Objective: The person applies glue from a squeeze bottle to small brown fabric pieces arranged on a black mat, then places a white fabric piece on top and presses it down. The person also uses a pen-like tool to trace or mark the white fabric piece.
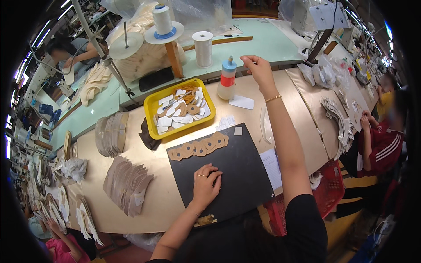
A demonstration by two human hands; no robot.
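Observation:
My left hand (207, 186) rests on a black board (237, 184), its fingers loosely bent with small gaps between the tips and no piece visible in them. Along the board's far edge lies an overlapping row of tan rounded pieces (199, 147) with dark round spots. Farther out, my right hand (258, 72) is raised beside a squeeze bottle (227, 79) with a blue top and red band. Its fingers are drawn together at the tips; anything between them is too small to make out. A yellow tray (151, 109) holds white and tan pieces.
Stacks of greyish-beige cut pieces (127, 186) lie left of the board. Behind the tray stand thread spools (203, 49) and a dark phone-like slab (156, 79). A white card (241, 102) lies by the bottle. A red crate (326, 188) sits below the right edge; co-workers are on both sides.

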